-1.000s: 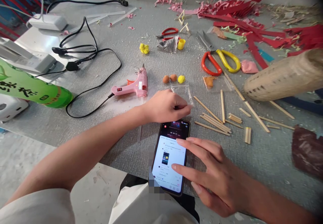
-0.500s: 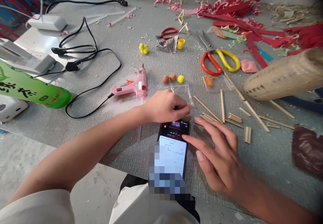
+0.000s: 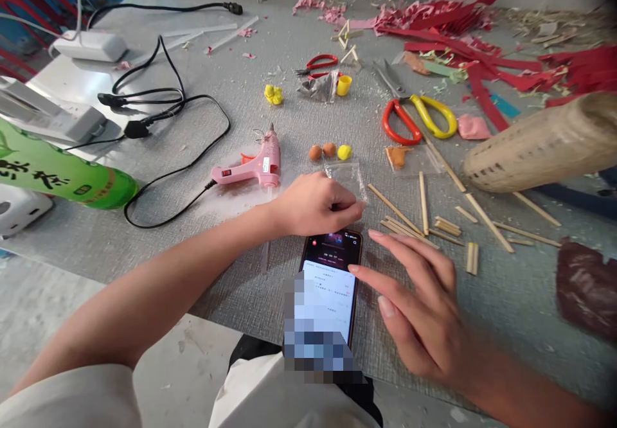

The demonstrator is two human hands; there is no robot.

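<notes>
A smartphone (image 3: pixel 330 280) lies lit on the grey table's near edge. My right hand (image 3: pixel 417 306) hovers beside it, fingers stretched out, the index fingertip touching the screen's right side. My left hand (image 3: pixel 315 204) rests just above the phone's top edge, fingers curled and pinched together at the corner of a small clear plastic bag (image 3: pixel 348 177). Whether it grips the bag I cannot make out. Thin wooden sticks (image 3: pixel 414 222) lie scattered right of both hands.
A pink glue gun (image 3: pixel 255 166) with its black cord lies left of the bag. Three small clay balls (image 3: pixel 330 151), red and yellow scissors (image 3: pixel 419 119), red pliers (image 3: pixel 321 63), red paper scraps (image 3: pixel 463 36), a woven roll (image 3: pixel 540 145) and a green bottle (image 3: pixel 58 171) surround the hands.
My right hand slid up and to the right across the phone, leaving the lower screen. The screen's content changed. The left hand has stayed put.
</notes>
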